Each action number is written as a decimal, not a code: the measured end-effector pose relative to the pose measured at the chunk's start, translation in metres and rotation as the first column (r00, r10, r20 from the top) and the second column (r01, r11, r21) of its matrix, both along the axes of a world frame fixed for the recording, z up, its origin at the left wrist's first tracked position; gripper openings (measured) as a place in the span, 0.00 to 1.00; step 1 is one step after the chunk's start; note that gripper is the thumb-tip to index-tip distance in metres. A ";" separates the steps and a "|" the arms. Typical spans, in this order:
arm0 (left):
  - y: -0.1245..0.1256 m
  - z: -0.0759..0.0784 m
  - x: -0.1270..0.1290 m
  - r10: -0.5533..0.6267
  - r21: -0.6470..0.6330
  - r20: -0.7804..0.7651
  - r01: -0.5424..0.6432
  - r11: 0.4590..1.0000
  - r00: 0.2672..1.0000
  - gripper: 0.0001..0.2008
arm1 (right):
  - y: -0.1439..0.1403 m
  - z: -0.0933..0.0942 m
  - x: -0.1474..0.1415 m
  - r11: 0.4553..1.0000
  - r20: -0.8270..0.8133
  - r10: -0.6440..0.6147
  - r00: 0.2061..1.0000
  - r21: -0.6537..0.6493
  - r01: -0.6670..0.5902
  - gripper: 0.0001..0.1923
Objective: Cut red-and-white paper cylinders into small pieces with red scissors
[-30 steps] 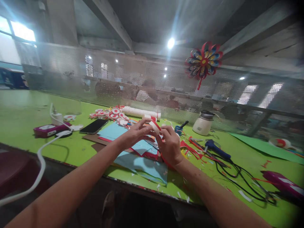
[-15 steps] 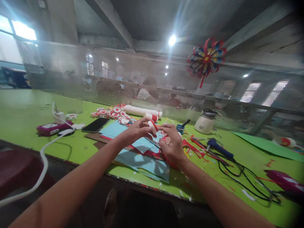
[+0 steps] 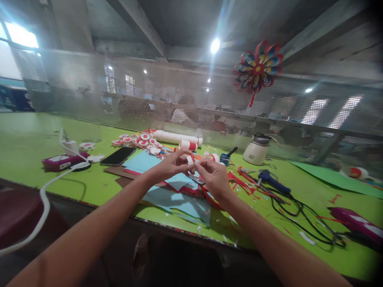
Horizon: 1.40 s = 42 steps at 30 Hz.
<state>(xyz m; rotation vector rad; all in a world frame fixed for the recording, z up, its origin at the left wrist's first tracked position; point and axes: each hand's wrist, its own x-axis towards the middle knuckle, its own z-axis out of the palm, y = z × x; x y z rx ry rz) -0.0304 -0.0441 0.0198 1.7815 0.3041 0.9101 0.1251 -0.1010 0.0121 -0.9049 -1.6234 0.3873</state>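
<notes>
A small curved red-and-white paper strip (image 3: 190, 160) is up between my two hands, above the stacked paper. My left hand (image 3: 171, 166) pinches it from the left, fingers curled round it. At its right end my right hand (image 3: 216, 175) closes thumb and forefinger on the strip. Under the hands lie sheets of light blue paper (image 3: 175, 201), with red and brown sheets among them. Scissors (image 3: 197, 180) rest on this stack, their red handles (image 3: 213, 200) partly hidden by my right hand.
Behind the hands are red-and-white paper discs (image 3: 143, 139) and a white roll (image 3: 178, 137). A phone (image 3: 118, 156) and a purple power strip (image 3: 60, 161) lie left. Right are a blue glue gun (image 3: 273, 181) with looping cable, a white jug (image 3: 255, 151) and green paper (image 3: 323, 177).
The strip has turned and sits slightly lower. My right hand's fingers have come in from beside it to pinch it with the left. The view has shifted slightly.
</notes>
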 end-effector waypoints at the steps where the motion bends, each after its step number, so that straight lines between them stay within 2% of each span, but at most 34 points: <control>1: 0.000 0.000 0.000 0.003 0.002 0.005 -0.003 1.000 1.000 0.17 | 0.000 0.000 0.000 1.000 0.002 -0.001 1.000 -0.004 0.001 0.08; 6: 0.000 -0.001 0.000 0.032 0.011 -0.007 -0.032 0.999 0.999 0.17 | 0.000 0.000 0.000 1.000 0.015 -0.018 1.000 -0.015 0.018 0.09; 12: 0.004 -0.004 -0.002 -0.006 0.034 -0.036 0.008 0.999 0.999 0.18 | 0.003 -0.003 0.002 1.000 0.022 -0.012 1.000 -0.011 0.013 0.08; 23: 0.004 -0.003 -0.005 -0.033 -0.011 -0.052 0.033 0.999 0.998 0.18 | 0.001 -0.003 0.000 0.999 0.007 0.044 0.999 -0.027 -0.044 0.06; 29: 0.005 -0.003 -0.005 -0.029 -0.032 -0.044 0.028 0.999 0.999 0.18 | -0.001 -0.002 -0.002 0.999 -0.013 0.017 1.000 -0.048 -0.018 0.07; 36: 0.009 -0.007 -0.001 0.047 0.070 -0.027 -0.045 0.997 0.999 0.21 | 0.001 -0.004 -0.001 0.998 0.005 -0.054 0.999 -0.023 0.054 0.08; 42: 0.013 -0.011 0.000 0.089 0.161 -0.006 -0.087 0.983 0.996 0.21 | 0.003 -0.003 -0.001 0.998 -0.033 -0.025 0.999 -0.062 0.023 0.07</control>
